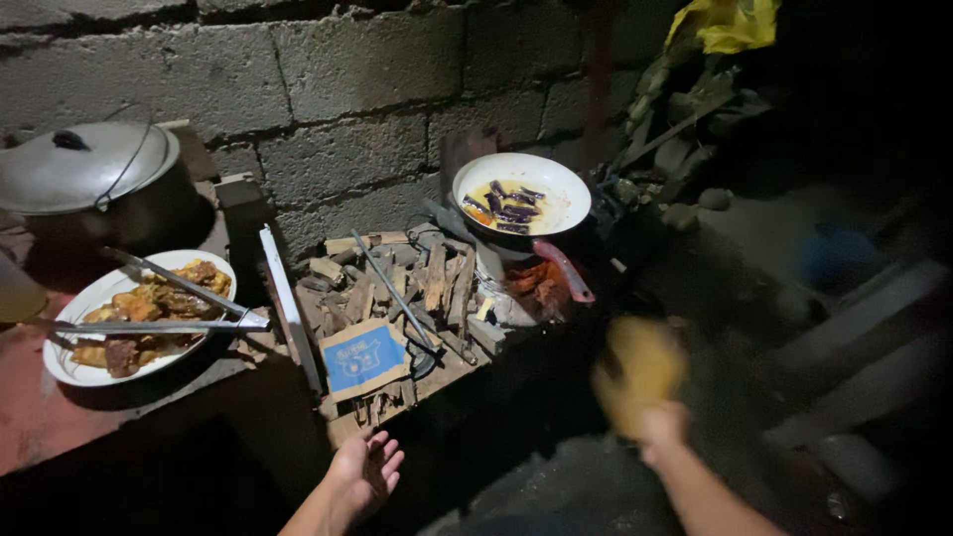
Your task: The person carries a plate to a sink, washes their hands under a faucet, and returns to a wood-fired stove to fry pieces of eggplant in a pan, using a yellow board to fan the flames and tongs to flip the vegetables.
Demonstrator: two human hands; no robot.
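Mostly dark at the right of the scene, detail lost. Right hand (660, 425): closed round a blurred yellow object (640, 372), kind not discernible, below and right of the white pan (566, 189). Left hand (365, 469): open, fingers spread, empty, below the firewood pile (417, 293). Pan: oil and dark purple vegetable strips (506, 206), set over embers. Left of pan: white plate (69, 369) with fried pieces (149, 313) and metal tongs (169, 308); beyond, lidded metal pot (94, 184).
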